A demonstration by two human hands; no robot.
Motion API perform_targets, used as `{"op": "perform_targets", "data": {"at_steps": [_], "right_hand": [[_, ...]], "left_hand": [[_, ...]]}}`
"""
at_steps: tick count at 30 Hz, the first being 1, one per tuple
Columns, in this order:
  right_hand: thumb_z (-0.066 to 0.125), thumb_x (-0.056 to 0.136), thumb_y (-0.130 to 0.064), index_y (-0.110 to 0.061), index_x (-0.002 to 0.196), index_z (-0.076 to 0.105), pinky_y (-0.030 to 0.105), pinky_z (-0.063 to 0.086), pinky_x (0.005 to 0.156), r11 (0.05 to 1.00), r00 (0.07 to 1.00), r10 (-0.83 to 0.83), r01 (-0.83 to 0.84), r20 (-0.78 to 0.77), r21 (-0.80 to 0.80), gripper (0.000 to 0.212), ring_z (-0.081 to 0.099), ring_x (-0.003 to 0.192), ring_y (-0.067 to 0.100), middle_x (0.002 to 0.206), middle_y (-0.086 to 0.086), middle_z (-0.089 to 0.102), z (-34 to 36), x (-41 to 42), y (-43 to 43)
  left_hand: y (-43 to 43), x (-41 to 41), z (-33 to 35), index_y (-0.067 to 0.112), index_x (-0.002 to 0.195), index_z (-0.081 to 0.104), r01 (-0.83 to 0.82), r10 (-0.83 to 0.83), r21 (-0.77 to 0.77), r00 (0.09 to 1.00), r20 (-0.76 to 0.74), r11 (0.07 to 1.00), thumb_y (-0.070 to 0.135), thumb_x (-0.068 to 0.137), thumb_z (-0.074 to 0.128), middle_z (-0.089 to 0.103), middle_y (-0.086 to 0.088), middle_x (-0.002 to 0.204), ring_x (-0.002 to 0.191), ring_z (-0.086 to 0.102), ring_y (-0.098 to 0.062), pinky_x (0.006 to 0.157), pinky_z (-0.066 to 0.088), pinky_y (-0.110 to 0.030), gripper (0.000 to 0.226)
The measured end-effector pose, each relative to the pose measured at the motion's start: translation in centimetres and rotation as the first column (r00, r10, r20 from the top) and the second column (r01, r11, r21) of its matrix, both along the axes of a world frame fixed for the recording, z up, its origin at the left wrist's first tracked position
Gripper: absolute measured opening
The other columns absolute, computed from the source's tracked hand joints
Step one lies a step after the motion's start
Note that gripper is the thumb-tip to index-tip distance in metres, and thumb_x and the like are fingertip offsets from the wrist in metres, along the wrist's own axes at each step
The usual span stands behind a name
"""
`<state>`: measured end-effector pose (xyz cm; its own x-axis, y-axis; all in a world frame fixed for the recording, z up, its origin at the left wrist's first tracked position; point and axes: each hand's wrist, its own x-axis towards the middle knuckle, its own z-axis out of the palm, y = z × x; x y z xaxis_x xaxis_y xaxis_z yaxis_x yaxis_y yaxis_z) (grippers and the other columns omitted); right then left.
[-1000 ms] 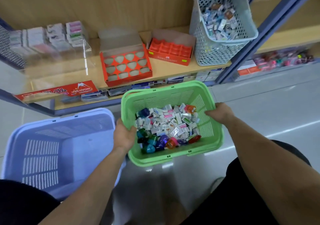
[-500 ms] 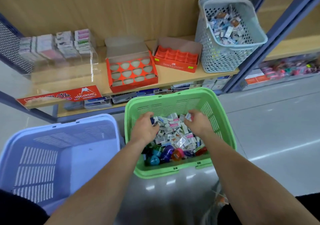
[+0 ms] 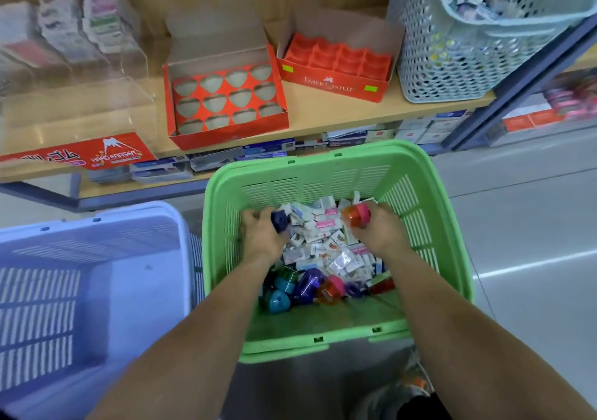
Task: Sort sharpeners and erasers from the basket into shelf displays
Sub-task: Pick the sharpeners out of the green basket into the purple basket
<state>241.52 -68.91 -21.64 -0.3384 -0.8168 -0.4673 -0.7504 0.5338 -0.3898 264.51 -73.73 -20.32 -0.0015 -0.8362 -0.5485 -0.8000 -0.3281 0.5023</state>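
A green basket (image 3: pixel 449 225) on the floor holds several small white erasers (image 3: pixel 323 242) and coloured sharpeners (image 3: pixel 307 285). Both my hands are inside it. My left hand (image 3: pixel 261 235) grips a dark blue sharpener (image 3: pixel 280 220). My right hand (image 3: pixel 379 230) grips an orange and pink sharpener (image 3: pixel 355 215). On the wooden shelf (image 3: pixel 323 119) behind stand a red display box with triangular holes (image 3: pixel 226 96) and a red Faber-Castell tray with square cells (image 3: pixel 336 64), both without items.
A pale blue basket (image 3: pixel 87 287) stands on the floor at left. A clear acrylic eraser display (image 3: pixel 74 64) fills the shelf's left. A grey perforated basket of erasers (image 3: pixel 458 41) stands at the shelf's right. A blue shelf post (image 3: pixel 523 83) rises right.
My hands let go of the green basket's rim and dug into its contents. Each now holds a sharpener lifted off the pile. The view has moved closer to the shelf.
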Motion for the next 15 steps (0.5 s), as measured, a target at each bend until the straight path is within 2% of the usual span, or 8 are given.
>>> {"op": "perform_targets", "data": {"at_steps": [2, 5, 8, 10, 13, 15], "right_hand": [[0.075, 0.083, -0.031, -0.025, 0.125, 0.059, 0.041, 0.054, 0.09, 0.997, 0.998, 0.07, -0.07, 0.007, -0.036, 0.045, 0.063, 0.095, 0.027, 0.11, 0.003, 0.061, 0.0, 0.5, -0.1], [0.078, 0.081, -0.043, -0.032, 0.144, 0.042, 0.05, 0.045, 0.106, 0.98, 0.981, 0.196, -0.196, 0.012, 0.03, 0.073, 0.062, 0.111, 0.029, 0.127, 0.0, 0.059, 0.5, 1.9, -0.5], [0.07, 0.085, -0.058, -0.038, 0.135, 0.046, 0.053, 0.045, 0.107, 0.973, 0.975, 0.223, -0.223, 0.002, 0.064, 0.059, 0.062, 0.113, 0.029, 0.129, -0.002, 0.058, 0.6, 2.2, -1.0], [0.072, 0.084, -0.054, -0.036, 0.124, 0.051, 0.049, 0.05, 0.102, 0.978, 0.978, 0.205, -0.206, 0.023, 0.042, 0.048, 0.063, 0.109, 0.024, 0.122, -0.006, 0.061, 0.9, 2.1, -1.0], [0.072, 0.086, -0.044, -0.03, 0.116, 0.052, 0.039, 0.056, 0.089, 0.973, 0.972, 0.226, -0.228, 0.06, 0.022, 0.038, 0.065, 0.093, 0.017, 0.105, -0.009, 0.066, 1.6, 2.2, -0.8], [0.064, 0.092, -0.042, -0.029, 0.12, 0.051, 0.034, 0.056, 0.08, 0.958, 0.952, 0.28, -0.286, 0.123, 0.033, 0.034, 0.065, 0.082, 0.017, 0.098, -0.007, 0.069, 2.4, 2.4, -0.5]], "left_hand": [[0.4, -0.1, 0.0, 0.022, 0.112, 0.062, 0.068, -0.067, -0.027, 0.997, 0.042, 0.997, 0.019, 0.088, 0.076, 0.033, 0.0, 0.139, 0.12, 0.046, -0.027, 0.112, 0.042, -0.041, 0.028], [0.7, -0.4, 0.5, 0.026, 0.096, 0.061, 0.216, -0.204, -0.079, 0.969, 0.139, 0.973, 0.02, 0.089, 0.073, 0.052, 0.003, 0.129, 0.119, 0.044, -0.026, 0.108, 0.042, -0.044, 0.015], [0.4, -0.2, 1.2, 0.024, 0.104, 0.065, 0.174, -0.172, -0.069, 0.984, 0.039, 0.982, 0.023, 0.089, 0.074, 0.056, 0.002, 0.119, 0.102, 0.054, -0.02, 0.1, 0.049, -0.038, 0.018], [0.3, 0.1, 1.9, 0.023, 0.11, 0.065, 0.207, -0.206, -0.05, 0.978, 0.022, 0.977, 0.027, 0.087, 0.076, 0.048, 0.002, 0.117, 0.096, 0.054, -0.018, 0.1, 0.047, -0.034, 0.026], [1.2, 0.8, 2.7, 0.021, 0.11, 0.066, 0.34, -0.34, 0.052, 0.94, -0.003, 0.939, 0.026, 0.087, 0.077, 0.039, 0.002, 0.122, 0.103, 0.048, -0.016, 0.106, 0.036, -0.027, 0.026], [2.6, 1.0, 2.3, 0.019, 0.103, 0.066, 0.431, -0.437, 0.153, 0.9, 0.003, 0.889, 0.02, 0.087, 0.075, 0.043, 0.001, 0.124, 0.111, 0.049, -0.015, 0.105, 0.033, -0.024, 0.018]]}}
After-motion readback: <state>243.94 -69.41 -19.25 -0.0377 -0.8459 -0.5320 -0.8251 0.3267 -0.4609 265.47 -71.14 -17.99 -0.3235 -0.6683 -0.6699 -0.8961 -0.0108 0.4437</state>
